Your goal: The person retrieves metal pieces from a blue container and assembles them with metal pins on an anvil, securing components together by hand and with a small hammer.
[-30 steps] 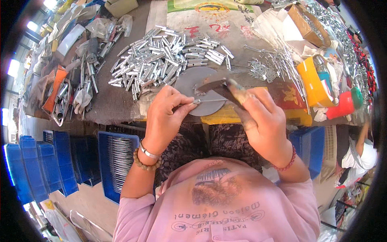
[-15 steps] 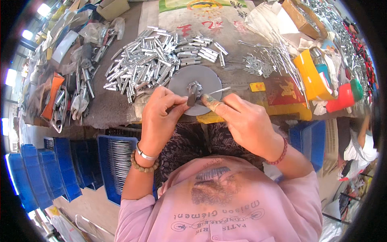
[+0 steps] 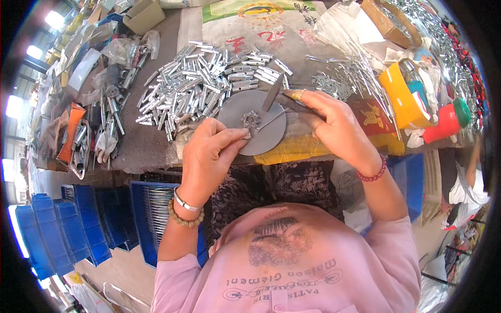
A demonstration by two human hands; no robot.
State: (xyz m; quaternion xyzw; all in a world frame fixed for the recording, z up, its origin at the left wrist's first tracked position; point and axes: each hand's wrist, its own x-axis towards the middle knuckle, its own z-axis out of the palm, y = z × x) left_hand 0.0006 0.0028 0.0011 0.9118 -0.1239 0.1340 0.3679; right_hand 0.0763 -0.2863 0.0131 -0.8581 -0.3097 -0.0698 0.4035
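A round grey plate (image 3: 235, 112) lies at the table's near edge, with a cluster of small metal parts (image 3: 252, 120) at its middle. On its right half rests a thin metal rod (image 3: 272, 120). My left hand (image 3: 211, 148) is closed at the plate's left edge, thumb and forefinger pinching a small silvery metal piece (image 3: 246, 134). Above the plate's upper right, my right hand (image 3: 334, 120) grips a small hammer by its handle; the dark narrow hammer head (image 3: 272, 94) is tilted and clear of the metal parts. One right-hand finger wears a yellowish wrap.
Beyond the plate spreads a pile of short metal tubes (image 3: 195, 78). Flat metal pieces (image 3: 331, 83) and long rods (image 3: 368, 73) lie to the right, near a yellow container (image 3: 399, 96) and a red jar (image 3: 441, 125). Tools clutter the left. Blue bins (image 3: 148, 219) stand below.
My right hand has lifted the hammer up and right, away from the plate's middle. My left hand stays close to the same spot, still pinching.
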